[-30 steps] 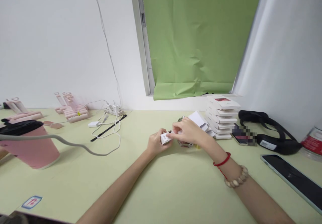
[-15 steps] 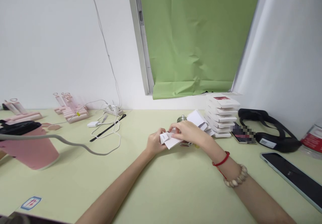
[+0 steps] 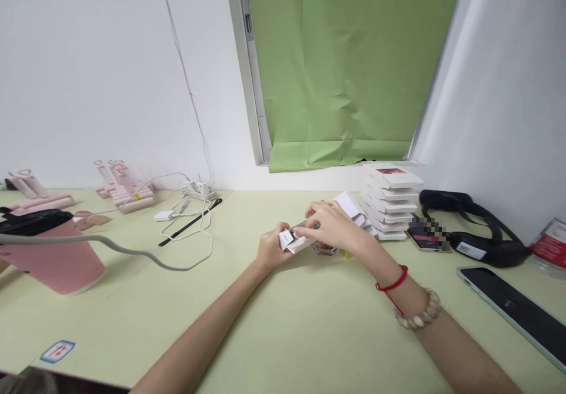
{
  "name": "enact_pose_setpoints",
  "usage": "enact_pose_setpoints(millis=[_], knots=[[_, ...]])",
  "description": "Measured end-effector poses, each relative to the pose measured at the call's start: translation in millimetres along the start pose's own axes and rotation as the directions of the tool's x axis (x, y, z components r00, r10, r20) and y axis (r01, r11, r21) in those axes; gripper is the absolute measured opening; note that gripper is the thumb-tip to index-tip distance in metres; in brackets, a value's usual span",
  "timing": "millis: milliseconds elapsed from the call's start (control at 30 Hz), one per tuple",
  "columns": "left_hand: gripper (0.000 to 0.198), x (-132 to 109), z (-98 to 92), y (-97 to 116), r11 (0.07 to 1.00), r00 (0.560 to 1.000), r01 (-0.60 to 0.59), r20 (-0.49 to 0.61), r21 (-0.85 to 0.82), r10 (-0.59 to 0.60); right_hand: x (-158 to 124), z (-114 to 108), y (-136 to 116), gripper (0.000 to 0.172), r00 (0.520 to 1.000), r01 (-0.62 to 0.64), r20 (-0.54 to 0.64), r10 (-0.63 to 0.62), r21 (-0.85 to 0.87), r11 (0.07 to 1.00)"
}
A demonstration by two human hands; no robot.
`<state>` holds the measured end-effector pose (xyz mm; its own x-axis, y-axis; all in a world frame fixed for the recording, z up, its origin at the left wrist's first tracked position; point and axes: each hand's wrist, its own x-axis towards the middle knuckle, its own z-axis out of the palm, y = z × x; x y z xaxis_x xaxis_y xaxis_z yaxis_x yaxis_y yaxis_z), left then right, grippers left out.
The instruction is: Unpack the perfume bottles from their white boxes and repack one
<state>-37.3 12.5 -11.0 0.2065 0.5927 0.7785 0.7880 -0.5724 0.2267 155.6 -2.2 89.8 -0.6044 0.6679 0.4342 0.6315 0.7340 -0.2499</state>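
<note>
My left hand point(image 3: 270, 249) grips a small white carton point(image 3: 292, 240) over the pale green table point(image 3: 283, 323). My right hand point(image 3: 332, 227) pinches the carton's open end, fingers curled on its flap, with something dark showing inside. A small glass bottle point(image 3: 325, 248) stands on the table just under my right hand, partly hidden by it. Loose flat white cartons point(image 3: 350, 207) lie right behind the hand.
A stack of white boxes point(image 3: 390, 200) stands at the back right, a black strap device point(image 3: 473, 229) and a phone point(image 3: 515, 309) further right. White cables and a charger point(image 3: 186, 214) lie back left, with pink stands point(image 3: 126, 190) and a pink cup point(image 3: 57, 258).
The carton's flap was folded out half a second ago; now it is turned up and my right hand has risen slightly onto the carton's open end.
</note>
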Motion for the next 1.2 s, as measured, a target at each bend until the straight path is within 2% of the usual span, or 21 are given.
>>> enact_pose_setpoints(millis=[100,167,267,400,533,667,900,1000,1200], knots=[[0.027,-0.4,1.0,2.4,0.997,0.999,-0.045,0.004,0.058,0.045,-0.9,6.0,-1.0,0.041,0.999,-0.037,-0.039,0.035,-0.072,0.997],[0.027,-0.7,2.0,4.4,0.990,0.995,-0.102,0.000,0.095,0.103,-1.5,9.4,-2.2,0.038,0.996,-0.080,0.041,0.084,-0.099,0.992],[0.027,-1.3,3.5,7.9,0.959,0.968,-0.249,0.017,0.133,0.249,-1.9,13.1,-2.8,0.028,0.966,-0.144,0.193,0.171,-0.148,0.979],[0.034,-1.9,3.8,11.5,0.910,0.927,-0.376,0.076,0.175,0.368,-1.0,15.7,-0.7,0.019,0.956,-0.131,0.242,0.167,-0.159,0.979],[0.045,-1.0,2.2,14.1,0.890,0.910,-0.414,0.054,0.191,0.412,-0.3,16.4,-0.6,0.012,0.971,-0.082,0.211,0.108,-0.126,0.989],[0.055,1.3,0.3,18.6,0.874,0.882,-0.467,0.006,0.135,0.471,-0.2,17.9,-0.6,0.011,0.983,-0.014,0.178,0.039,-0.139,0.990],[0.047,3.3,-3.9,13.7,0.878,0.880,-0.473,0.086,0.079,0.467,0.8,16.7,1.5,0.017,0.987,0.011,0.159,0.012,-0.147,0.989],[0.045,2.8,-4.2,9.4,0.888,0.887,-0.456,0.111,0.060,0.448,0.8,10.2,0.9,0.017,0.987,0.025,0.158,-0.003,-0.138,0.990],[0.051,1.1,-0.6,2.4,0.869,0.870,-0.487,0.144,0.090,0.472,-4.9,-14.9,2.4,0.018,0.989,0.013,0.145,0.001,-0.093,0.996]])
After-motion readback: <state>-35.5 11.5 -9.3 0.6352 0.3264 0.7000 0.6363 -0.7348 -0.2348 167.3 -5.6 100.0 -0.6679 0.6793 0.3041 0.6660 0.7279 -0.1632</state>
